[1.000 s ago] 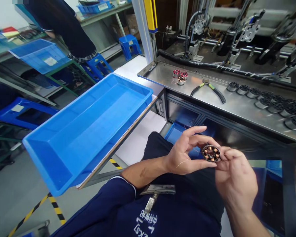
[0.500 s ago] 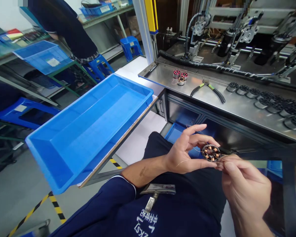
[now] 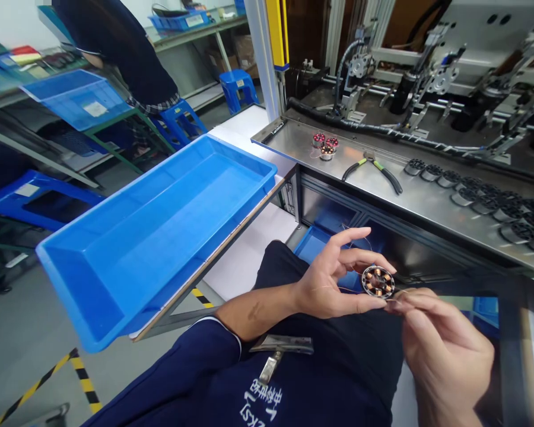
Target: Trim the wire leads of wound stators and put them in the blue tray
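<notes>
A round metal stator with copper windings (image 3: 378, 281) is held between the thumb and fingers of my left hand (image 3: 333, 276), its open face toward the camera. Thin loose wires trail from it on both sides. My right hand (image 3: 447, 338) is pinched at the stator's lower right, its fingertips closed on a thin wire. Beyond my hands, cutters with green and black handles (image 3: 385, 173) lie on the metal shelf (image 3: 289, 142). Three wound stators (image 3: 326, 150), two with red parts, sit left of the cutters. Several dark stators (image 3: 465, 194) stand in rows on the right.
A large blue tray (image 3: 160, 231) rests on the table at the left. Behind the shelf is a machine with metal arms (image 3: 360, 65). A person (image 3: 124, 53) sits at a bench at the upper left, near blue stools (image 3: 238, 89).
The view has shifted slightly. The stator has turned a little in my left hand and sits slightly lower in the picture. My right hand remains pinched beside it.
</notes>
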A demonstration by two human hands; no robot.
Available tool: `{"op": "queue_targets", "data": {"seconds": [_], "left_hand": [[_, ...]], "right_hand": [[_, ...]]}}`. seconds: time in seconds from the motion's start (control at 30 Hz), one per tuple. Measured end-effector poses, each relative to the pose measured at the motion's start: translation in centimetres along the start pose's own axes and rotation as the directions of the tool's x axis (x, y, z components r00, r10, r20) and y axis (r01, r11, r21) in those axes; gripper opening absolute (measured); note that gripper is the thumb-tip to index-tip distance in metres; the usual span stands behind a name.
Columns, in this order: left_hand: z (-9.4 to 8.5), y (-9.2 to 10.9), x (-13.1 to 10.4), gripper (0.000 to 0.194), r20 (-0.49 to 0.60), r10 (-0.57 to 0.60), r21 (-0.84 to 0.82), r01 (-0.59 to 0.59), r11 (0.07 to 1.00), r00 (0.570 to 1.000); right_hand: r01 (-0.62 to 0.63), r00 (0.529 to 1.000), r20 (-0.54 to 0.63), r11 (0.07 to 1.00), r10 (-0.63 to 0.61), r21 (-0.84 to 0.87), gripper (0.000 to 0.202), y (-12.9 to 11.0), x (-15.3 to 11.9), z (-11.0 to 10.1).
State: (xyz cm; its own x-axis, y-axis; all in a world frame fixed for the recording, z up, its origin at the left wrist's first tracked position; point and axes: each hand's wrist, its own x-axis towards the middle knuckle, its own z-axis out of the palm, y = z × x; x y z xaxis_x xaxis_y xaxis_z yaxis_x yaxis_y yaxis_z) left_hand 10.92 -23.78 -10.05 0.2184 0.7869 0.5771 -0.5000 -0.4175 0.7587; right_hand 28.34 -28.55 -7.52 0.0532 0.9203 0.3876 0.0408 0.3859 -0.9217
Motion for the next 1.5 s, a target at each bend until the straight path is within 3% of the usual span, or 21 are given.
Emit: {"op": "queue_targets", "data": {"seconds": [0.13,0.23,0.4,0.57,0.67,0.87,1.07,1.2,1.3,1.43,1.5], "left_hand": [[0.0,0.6,0.3,0.089,0.024,-0.052,-0.112,0.054,0.992,0.998],[-0.1,0.7,0.3,0.090,0.054,-0.068,-0.153,0.075,0.985,0.996],[-0.1,0.5,0.1,0.092,0.039,-0.108,-0.128,0.113,0.985,0.993],[0.7,0.1,-0.2,0.092,-0.025,0.036,-0.049,-0.037,0.998,0.999],[1.0,0.2,-0.1,0.092,-0.046,0.051,-0.058,-0.053,0.997,0.998],[0.9,1.2,0.6,0.085,-0.020,-0.213,-0.285,0.199,0.938,0.977],[1.0,1.9,0.9,0.083,0.082,-0.511,-0.491,0.481,0.726,0.856],[1.1,1.9,0.9,0.081,0.132,-0.561,-0.520,0.539,0.662,0.817],[1.0,1.8,0.9,0.080,0.152,-0.571,-0.544,0.551,0.633,0.807],[1.0,1.7,1.0,0.080,0.139,-0.602,-0.564,0.563,0.604,0.786],[1.2,1.8,1.1,0.079,0.128,-0.575,-0.560,0.537,0.631,0.808]], "right_hand": [[0.211,0.977,0.076,0.959,-0.200,-0.188,0.036,0.1,0.7,-0.7],[0.333,0.941,0.142,0.914,-0.307,-0.232,0.041,-0.2,1.3,-0.6],[0.322,0.947,0.102,0.906,-0.306,-0.273,0.030,-0.4,0.8,0.2],[0.435,0.900,0.081,0.866,-0.429,-0.247,0.031,-0.2,-0.2,1.2],[0.441,0.897,0.129,0.872,-0.423,-0.212,0.034,0.0,-0.1,1.0],[0.434,0.892,0.218,0.887,-0.397,-0.157,0.053,0.4,2.1,-1.3],[0.495,0.773,0.497,0.865,-0.394,-0.084,0.057,-0.8,4.8,-2.3],[0.518,0.708,0.573,0.855,-0.413,-0.025,0.050,-1.3,5.7,-2.3],[0.571,0.698,0.569,0.817,-0.435,-0.076,0.031,-1.5,5.6,-2.1],[0.685,0.711,0.498,0.651,-0.496,-0.329,0.017,-1.7,4.3,-2.2],[0.711,0.701,0.467,0.573,-0.539,-0.407,0.021,-1.5,3.4,-2.3]]}}
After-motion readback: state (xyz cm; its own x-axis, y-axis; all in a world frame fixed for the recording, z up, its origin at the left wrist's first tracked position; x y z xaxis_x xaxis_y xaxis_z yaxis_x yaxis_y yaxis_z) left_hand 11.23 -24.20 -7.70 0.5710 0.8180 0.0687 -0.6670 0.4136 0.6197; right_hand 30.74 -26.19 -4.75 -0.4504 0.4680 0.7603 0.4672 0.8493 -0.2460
